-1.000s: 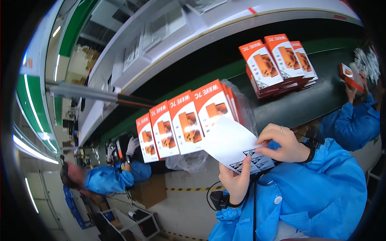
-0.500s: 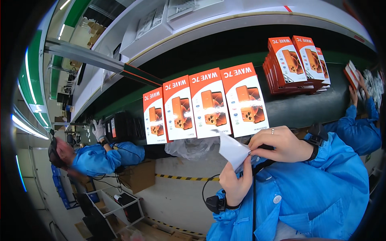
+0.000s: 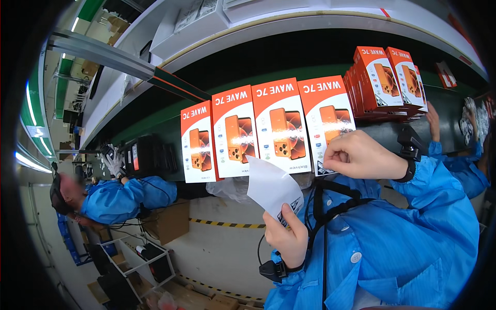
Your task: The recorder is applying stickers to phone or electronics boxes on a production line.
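"How does the room lie around that row of four boxes [image 3: 273, 129]?"

"Grey floor [image 3: 222, 250] on the row's near side, marked with striped tape [image 3: 227, 223]; a white shelf [image 3: 289, 26] runs beyond it. One co-worker [image 3: 139, 199] in blue is left of the row, another [image 3: 460, 161] well to its right."

"And the surface?"

"A dark bench [image 3: 380, 128] under the row. A stack of similar boxes [image 3: 382, 77] stands just beyond its right end; clear plastic [image 3: 227, 188] lies by its near edge."

"Now the hands."

"The left hand [image 3: 288, 238] grasps a white sheet [image 3: 271, 183] between thumb and fingers, at the end farther from the row. The right hand [image 3: 364, 157] is at the row's right-end box [image 3: 330, 95], thumb and fingertips drawn together by its near left corner; whether they grip the label [image 3: 321, 169] there or merely press it, I can't tell."

"How would you do that well?"

"I'd judge it wants the sheet held clear of the row's glossy fronts, the box steadied, the label squared to the corner before any pressure, then a rub from its middle outward so no edge lifts."
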Tool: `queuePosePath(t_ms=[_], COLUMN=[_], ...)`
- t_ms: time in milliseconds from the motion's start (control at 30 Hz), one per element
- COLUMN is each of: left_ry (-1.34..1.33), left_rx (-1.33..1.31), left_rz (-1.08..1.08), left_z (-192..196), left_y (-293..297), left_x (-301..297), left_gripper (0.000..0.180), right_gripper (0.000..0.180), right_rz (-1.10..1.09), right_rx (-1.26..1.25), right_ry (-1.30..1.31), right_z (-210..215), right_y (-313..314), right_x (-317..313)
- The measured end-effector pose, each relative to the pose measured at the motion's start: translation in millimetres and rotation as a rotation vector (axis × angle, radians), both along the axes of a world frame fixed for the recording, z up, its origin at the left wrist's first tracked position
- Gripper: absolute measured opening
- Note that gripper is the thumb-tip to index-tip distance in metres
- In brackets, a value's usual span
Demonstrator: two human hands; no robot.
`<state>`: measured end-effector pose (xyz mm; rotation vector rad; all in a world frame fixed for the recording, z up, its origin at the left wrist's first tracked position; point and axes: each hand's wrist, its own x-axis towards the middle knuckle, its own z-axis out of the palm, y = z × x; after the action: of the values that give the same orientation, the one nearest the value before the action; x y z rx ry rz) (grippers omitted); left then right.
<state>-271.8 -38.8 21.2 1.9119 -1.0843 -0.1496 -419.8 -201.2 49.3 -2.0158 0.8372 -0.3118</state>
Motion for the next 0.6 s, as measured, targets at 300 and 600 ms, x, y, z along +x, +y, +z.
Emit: queuePosePath(t_ms=[300, 600], left_ry=[0.028, 0.004], left_rx=[-0.015, 0.000], left_rz=[0.035, 0.016], left_z=[2.9, 0.1], left_y=[-7.3, -5.7], left_x=[-0.2, 0.7], left_gripper=[0.016, 0.019], right_gripper=[0.016, 0.016], right_rz=[0.008, 0.008], right_rx=[-0.024, -0.058], right_ry=[0.050, 0.090], right_z=[0.7, -0.3], right_y=[-0.2, 3.5], right_x=[6.3, 5.4])
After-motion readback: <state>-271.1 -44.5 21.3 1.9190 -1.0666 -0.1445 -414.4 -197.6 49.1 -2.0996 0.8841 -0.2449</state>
